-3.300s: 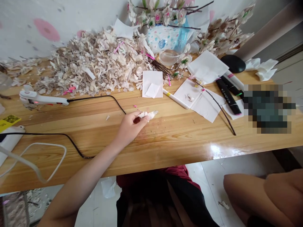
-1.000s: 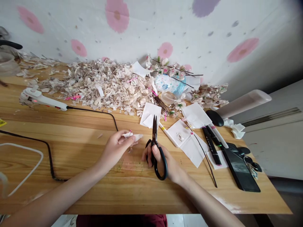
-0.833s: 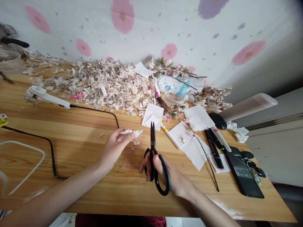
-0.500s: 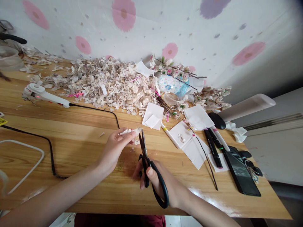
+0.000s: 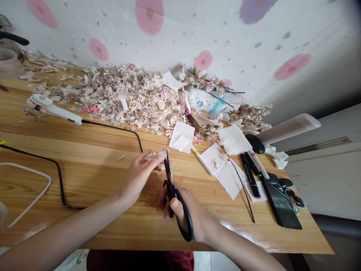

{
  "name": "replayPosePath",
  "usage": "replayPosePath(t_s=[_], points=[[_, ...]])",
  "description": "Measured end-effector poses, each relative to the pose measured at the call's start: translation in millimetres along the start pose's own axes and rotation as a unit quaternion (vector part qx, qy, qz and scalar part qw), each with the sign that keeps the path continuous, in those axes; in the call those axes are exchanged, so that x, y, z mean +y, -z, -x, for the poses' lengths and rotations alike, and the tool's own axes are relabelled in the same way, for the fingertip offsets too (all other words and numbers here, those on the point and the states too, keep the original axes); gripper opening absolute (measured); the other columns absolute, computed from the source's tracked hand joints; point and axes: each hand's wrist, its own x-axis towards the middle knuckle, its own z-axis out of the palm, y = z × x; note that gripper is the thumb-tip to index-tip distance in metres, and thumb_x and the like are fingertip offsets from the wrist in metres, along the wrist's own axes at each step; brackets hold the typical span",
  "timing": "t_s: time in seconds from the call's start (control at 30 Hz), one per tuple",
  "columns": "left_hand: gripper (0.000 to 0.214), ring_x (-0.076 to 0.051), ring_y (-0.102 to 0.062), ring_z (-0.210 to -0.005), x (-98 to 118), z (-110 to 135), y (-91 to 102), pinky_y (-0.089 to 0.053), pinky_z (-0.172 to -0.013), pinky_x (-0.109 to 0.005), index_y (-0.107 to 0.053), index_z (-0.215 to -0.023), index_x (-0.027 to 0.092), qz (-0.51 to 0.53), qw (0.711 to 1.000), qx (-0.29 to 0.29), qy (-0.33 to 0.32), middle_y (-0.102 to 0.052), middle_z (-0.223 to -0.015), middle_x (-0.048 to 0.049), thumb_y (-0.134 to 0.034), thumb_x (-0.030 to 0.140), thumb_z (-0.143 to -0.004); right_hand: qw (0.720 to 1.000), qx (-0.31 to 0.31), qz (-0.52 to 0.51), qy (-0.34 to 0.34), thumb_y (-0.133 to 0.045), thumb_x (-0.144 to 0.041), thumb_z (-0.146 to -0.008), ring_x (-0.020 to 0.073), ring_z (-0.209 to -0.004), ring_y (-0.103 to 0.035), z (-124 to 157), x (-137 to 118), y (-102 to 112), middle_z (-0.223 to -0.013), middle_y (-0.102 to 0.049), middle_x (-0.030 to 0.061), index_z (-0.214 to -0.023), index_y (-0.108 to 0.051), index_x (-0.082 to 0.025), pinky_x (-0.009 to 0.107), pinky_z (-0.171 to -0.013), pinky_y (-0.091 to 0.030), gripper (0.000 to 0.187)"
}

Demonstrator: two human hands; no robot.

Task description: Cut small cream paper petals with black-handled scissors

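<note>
Pinched in my left hand (image 5: 137,171) are thin, pale, papery pieces (image 5: 153,155), partly hidden by the fingers. My right hand (image 5: 186,210) is wrapped round black-handled scissors (image 5: 168,175), its thumb through one loop. The blades point away from me and look nearly closed, their tips at the edge of the pale piece by my left fingertips. Whether they are cutting into it, I cannot tell. Under my hands lies the wooden table (image 5: 113,222).
A heap of pale scraps (image 5: 126,98) lies along the wall. At left rests a white glue gun (image 5: 53,109) with a black cord. To the right are paper sheets (image 5: 234,137), a thin flower twig (image 5: 242,180), black markers (image 5: 251,177), a phone (image 5: 282,203) and artificial flower branches (image 5: 208,84).
The scissor blades have come closer together at the pale piece. Both hands stay in nearly the same place, and the whole view has shifted slightly.
</note>
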Motion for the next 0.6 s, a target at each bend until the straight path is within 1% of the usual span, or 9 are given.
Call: replayPosePath(t_s=[0.1, 0.2, 0.27, 0.37, 0.43, 0.6], points=[[0.021, -0.015, -0.061, -0.072, -1.3, 2.0, 1.1, -0.047, -0.071, -0.024, -0.062, -0.076, 0.02, -0.053, 0.998, 0.013, -0.032, -0.062, -0.071, 0.002, -0.071, 0.04, -0.076, 1.0, 0.005, -0.004, -0.001, -0.02, -0.081, -0.084, 0.0195, -0.062, -0.058, -1.7, 2.3, 0.9, -0.07, -0.06, 0.0047, -0.09, -0.055, -0.018, 0.031, -0.06, -0.044, 0.072], [0.02, -0.016, -0.061, -0.072, -0.5, 5.2, 1.2, -0.046, -0.067, -0.024, -0.062, -0.077, 0.021, -0.105, 0.993, 0.009, -0.052, -0.064, -0.071, 0.0016, -0.069, 0.039, -0.077, 1.0, 0.018, 0.002, 0.009, -0.021, -0.084, -0.081, 0.0203, -0.064, -0.056, -3.3, 3.2, 2.5, -0.071, -0.06, 0.0046, -0.1, -0.056, -0.016, 0.033, -0.064, -0.045, 0.078], [0.02, -0.016, -0.062, -0.073, 0.6, 7.2, 0.9, -0.046, -0.067, -0.024, -0.062, -0.078, 0.021, -0.117, 0.992, -0.003, -0.051, -0.065, -0.073, 0.0013, -0.067, 0.04, -0.079, 1.0, 0.021, 0.0, 0.013, -0.021, -0.085, -0.08, 0.0199, -0.062, -0.055, -4.3, 2.9, 3.6, -0.071, -0.059, 0.0042, -0.107, -0.056, -0.015, 0.033, -0.064, -0.044, 0.082], [0.02, -0.017, -0.063, -0.073, 2.9, 8.8, 0.1, -0.048, -0.069, -0.026, -0.062, -0.078, 0.021, -0.103, 0.993, -0.017, -0.049, -0.067, -0.072, 0.0007, -0.067, 0.04, -0.08, 1.0, 0.018, -0.006, 0.017, -0.023, -0.084, -0.08, 0.0191, -0.06, -0.054, -5.5, 1.9, 5.3, -0.07, -0.058, 0.0032, -0.114, -0.055, -0.014, 0.032, -0.063, -0.044, 0.084], [0.019, -0.018, -0.064, -0.071, 4.5, 8.7, -0.7, -0.049, -0.07, -0.026, -0.061, -0.076, 0.021, -0.087, 0.995, -0.022, -0.047, -0.067, -0.07, 0.0005, -0.067, 0.039, -0.079, 1.0, 0.018, -0.003, 0.017, -0.023, -0.084, -0.081, 0.0189, -0.059, -0.052, -5.8, 1.6, 6.7, -0.066, -0.056, 0.0021, -0.113, -0.055, -0.014, 0.032, -0.063, -0.043, 0.084], [0.018, -0.016, -0.062, -0.067, 5.9, 7.3, -1.3, -0.049, -0.066, -0.025, -0.061, -0.075, 0.02, -0.055, 0.997, -0.029, -0.042, -0.065, -0.066, 0.0015, -0.069, 0.036, -0.078, 1.0, 0.016, 0.015, 0.014, -0.022, -0.085, -0.079, 0.0187, -0.059, -0.051, -4.2, 1.0, 8.9, -0.062, -0.054, 0.001, -0.103, -0.056, -0.015, 0.031, -0.061, -0.041, 0.082]])
